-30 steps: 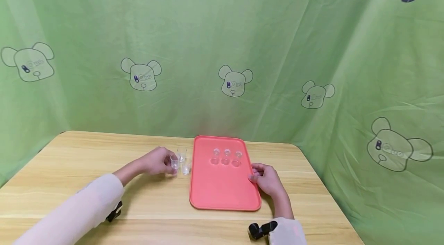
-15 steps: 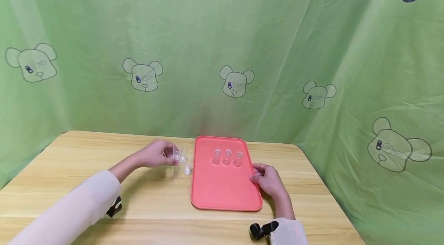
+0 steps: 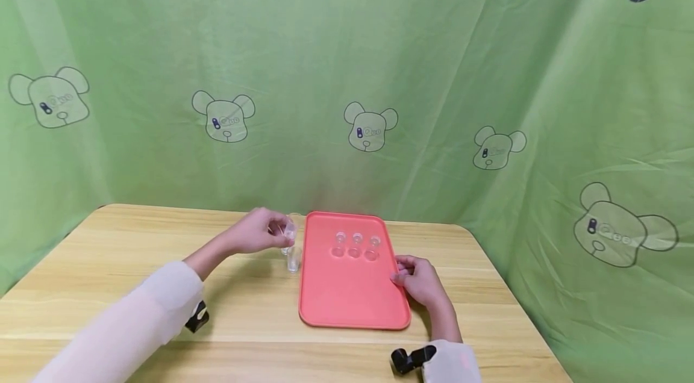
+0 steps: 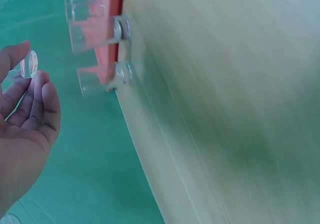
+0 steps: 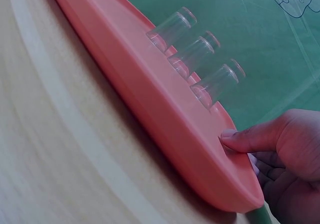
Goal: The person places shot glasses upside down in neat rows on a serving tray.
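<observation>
My left hand pinches a clear shot glass between thumb and fingers. In the left wrist view that glass is off the table, its thick base showing. Two more clear glasses stand upright on the table beside the red tray; the nearer glass shows plainly in the head view, while the other is partly hidden by the left hand. Three clear glasses stand upside down in a row on the tray. My right hand grips the tray's right edge, thumb on top.
A light wooden table carries everything. Green cloth with printed bear heads hangs behind and along the sides. A black wrist camera sits at the right sleeve.
My left hand has moved right and slightly up with the pinched glass, passing over the standing glasses towards the tray. My right hand keeps its hold on the tray's edge.
</observation>
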`<state>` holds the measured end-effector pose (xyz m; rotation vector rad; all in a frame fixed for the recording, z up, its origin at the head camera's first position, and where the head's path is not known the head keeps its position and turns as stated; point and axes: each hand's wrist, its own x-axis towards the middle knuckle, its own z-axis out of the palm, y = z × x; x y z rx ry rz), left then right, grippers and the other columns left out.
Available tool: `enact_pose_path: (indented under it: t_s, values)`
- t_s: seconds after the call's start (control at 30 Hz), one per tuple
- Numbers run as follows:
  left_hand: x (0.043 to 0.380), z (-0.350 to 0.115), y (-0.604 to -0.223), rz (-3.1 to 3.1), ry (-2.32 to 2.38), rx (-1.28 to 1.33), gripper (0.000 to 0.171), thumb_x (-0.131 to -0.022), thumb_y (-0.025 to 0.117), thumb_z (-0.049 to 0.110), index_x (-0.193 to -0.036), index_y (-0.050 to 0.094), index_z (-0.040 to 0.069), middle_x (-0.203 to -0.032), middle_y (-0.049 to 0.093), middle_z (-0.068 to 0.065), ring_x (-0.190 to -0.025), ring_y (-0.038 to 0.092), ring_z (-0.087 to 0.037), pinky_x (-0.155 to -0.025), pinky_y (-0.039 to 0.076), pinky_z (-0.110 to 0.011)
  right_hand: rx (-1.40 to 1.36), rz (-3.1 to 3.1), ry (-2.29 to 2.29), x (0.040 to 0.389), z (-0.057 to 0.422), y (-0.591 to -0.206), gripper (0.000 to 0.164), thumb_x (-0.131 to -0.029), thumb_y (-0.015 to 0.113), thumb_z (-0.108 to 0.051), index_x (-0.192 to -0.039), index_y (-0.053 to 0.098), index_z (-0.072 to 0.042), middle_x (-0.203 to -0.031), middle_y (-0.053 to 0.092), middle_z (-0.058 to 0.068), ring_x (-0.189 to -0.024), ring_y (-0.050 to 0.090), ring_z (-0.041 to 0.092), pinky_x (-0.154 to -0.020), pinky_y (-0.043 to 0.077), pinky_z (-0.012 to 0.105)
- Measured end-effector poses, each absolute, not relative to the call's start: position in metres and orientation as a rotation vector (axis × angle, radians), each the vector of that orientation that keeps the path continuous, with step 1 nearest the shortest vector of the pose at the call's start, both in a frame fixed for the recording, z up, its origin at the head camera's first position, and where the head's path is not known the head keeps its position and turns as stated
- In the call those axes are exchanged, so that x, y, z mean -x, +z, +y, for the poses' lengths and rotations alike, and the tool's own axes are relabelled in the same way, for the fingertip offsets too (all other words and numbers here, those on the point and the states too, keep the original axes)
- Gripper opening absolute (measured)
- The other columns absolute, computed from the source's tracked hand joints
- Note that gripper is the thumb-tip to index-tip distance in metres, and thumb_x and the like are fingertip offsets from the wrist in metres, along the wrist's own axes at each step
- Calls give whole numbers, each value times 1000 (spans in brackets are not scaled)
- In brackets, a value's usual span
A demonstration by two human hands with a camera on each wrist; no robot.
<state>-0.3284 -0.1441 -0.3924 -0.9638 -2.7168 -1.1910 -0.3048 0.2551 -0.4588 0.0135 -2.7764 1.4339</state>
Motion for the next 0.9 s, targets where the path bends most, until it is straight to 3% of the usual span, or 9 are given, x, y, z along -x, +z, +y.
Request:
enact_pose_path:
  t_s: [0.33,0.9]
  values:
    - [330,-108,-389,-2690,-1248,1003,25,-88,79,22,-107,74,7,-83,70,3,-77,65,-10,-72,56,-28,-22,-2777,1434,308,256,-461,44,-90,68,6,-134,61,7,-104,64,14,-89,58,23,-75,53,28]
    - [331,-45,-402,-2642,-1305,1085,14,-86,80,11,-98,73,8,-79,67,5,-73,61,-7,-69,53,-24,-7,-2781,1432,312,258,-464,44,-91,68,5,-135,61,5,-103,64,13,-90,58,23,-75,52,26]
